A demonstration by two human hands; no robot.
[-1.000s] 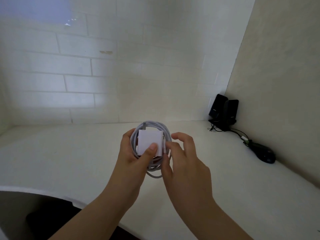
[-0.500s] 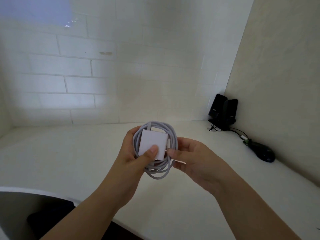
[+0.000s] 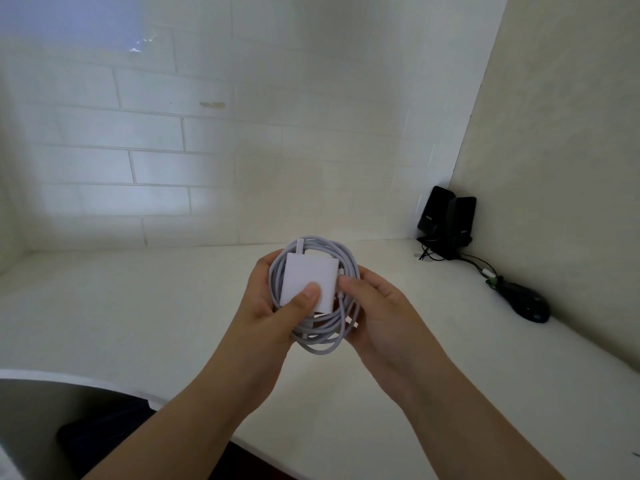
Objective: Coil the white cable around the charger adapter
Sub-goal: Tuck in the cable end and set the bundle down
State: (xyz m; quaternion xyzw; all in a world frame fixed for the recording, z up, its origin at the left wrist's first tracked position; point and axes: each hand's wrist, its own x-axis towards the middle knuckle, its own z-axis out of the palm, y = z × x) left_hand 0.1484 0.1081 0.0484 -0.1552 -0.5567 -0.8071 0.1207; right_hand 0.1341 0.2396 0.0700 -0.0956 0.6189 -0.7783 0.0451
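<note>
Now | L hand [image 3: 266, 306] grip clamps adapter [image 3: 306, 278] + cable [image 3: 322, 337] coil | R hand [image 3: 377, 313] pinches cable | speakers [image 3: 446, 223], mouse [image 3: 528, 303] far R

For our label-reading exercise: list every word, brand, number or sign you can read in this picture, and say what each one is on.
Nothing can be read.
Left speaker: a small pale mark, too blurred to read.
Right speaker: a small pale mark, too blurred to read.
Charger adapter: no print shows.
Computer mouse: no print shows.
</note>
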